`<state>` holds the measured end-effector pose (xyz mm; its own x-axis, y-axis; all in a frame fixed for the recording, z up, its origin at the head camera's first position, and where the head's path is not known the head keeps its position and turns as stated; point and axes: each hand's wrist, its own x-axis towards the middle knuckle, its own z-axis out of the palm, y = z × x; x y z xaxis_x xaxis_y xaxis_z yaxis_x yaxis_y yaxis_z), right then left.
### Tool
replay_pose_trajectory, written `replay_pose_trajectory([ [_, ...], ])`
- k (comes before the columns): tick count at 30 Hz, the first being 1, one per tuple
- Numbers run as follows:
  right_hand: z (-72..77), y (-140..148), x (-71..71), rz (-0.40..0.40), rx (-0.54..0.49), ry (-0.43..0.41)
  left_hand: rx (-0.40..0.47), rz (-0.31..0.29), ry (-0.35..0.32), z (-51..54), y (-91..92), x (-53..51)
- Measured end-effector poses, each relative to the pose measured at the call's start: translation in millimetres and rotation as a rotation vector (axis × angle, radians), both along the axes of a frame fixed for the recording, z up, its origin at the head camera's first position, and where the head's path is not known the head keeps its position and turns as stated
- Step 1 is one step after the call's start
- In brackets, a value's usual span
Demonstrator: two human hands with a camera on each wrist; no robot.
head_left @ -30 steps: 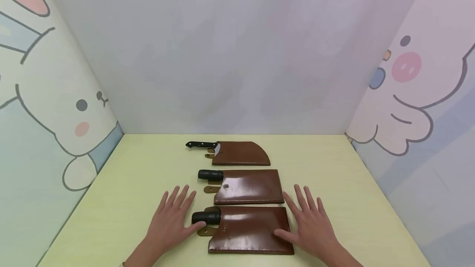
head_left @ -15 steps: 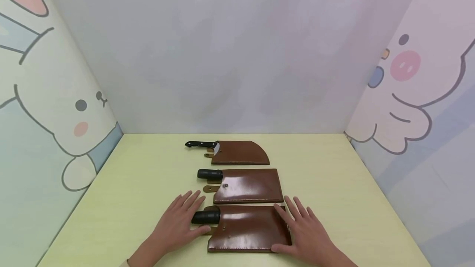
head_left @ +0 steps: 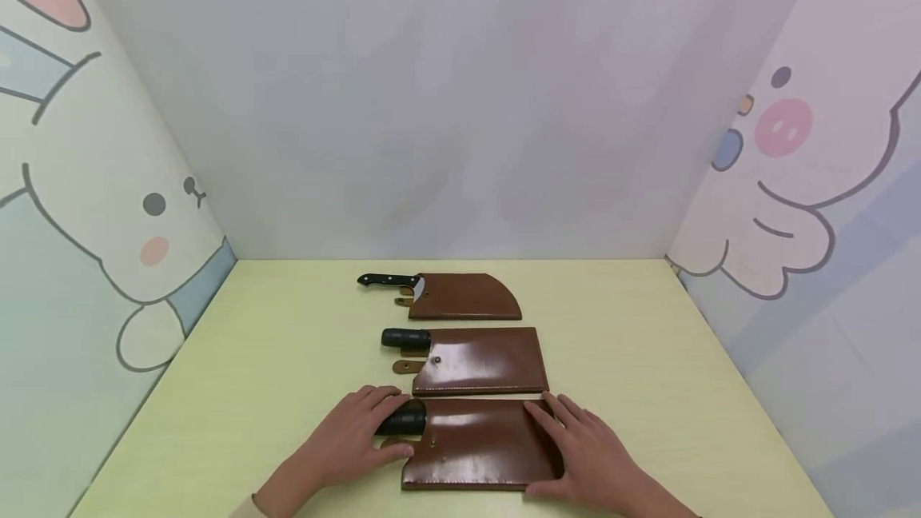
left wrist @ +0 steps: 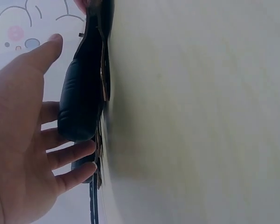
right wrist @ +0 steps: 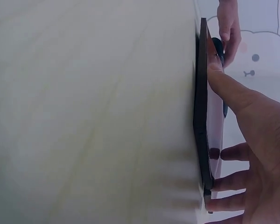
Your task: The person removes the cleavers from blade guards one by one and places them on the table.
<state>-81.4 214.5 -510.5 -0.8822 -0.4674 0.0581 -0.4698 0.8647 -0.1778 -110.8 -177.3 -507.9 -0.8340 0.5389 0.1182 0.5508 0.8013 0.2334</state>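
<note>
Three sheathed cleavers lie in a row in the head view, handles to the left. Over the black handle [head_left: 404,420] of the nearest cleaver hovers my left hand [head_left: 348,440], fingers slightly bent. The left wrist view shows a gap between the thumb and that handle [left wrist: 79,102], with the fingers reaching along its far side. My right hand [head_left: 588,458] is at the right end of the nearest brown leather sheath [head_left: 478,446], covering its corner. Seen from the right wrist, the thumb touches or nearly touches the sheath [right wrist: 201,98]; the fingers are spread near its edge.
Behind lie the middle sheathed cleaver [head_left: 482,360] with a black handle and the far one [head_left: 464,296] with a rounded sheath and riveted handle. The pale yellow table [head_left: 230,390] is bounded by a grey back wall [head_left: 460,118] and cartoon-printed side walls.
My left hand has moved right, over the near cleaver's handle, its fingers bending. My right hand has shifted left and slightly down onto the sheath's right end. The cleavers stay in place.
</note>
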Motion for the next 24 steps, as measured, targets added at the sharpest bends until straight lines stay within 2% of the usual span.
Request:
replay_pose_trajectory([
  [6, 0.4, 2.3, -5.2, 0.021, -0.033, -0.078, 0.052, -0.004, -0.093, 0.6, -0.8, -4.7],
  [12, -0.5, 3.1, -8.8, 0.059, -0.03, -0.13, 0.104, -0.039, -0.112, -1.5, -0.6, -6.5],
  [19, -1.3, 0.7, -9.4, 0.07, -0.017, -0.067, 0.132, -0.065, -0.152, -1.5, 0.0, -10.2],
  [24, -0.4, 0.3, -9.3, 0.072, -0.025, -0.046, 0.118, -0.085, -0.127, -2.1, 0.6, -13.1],
])
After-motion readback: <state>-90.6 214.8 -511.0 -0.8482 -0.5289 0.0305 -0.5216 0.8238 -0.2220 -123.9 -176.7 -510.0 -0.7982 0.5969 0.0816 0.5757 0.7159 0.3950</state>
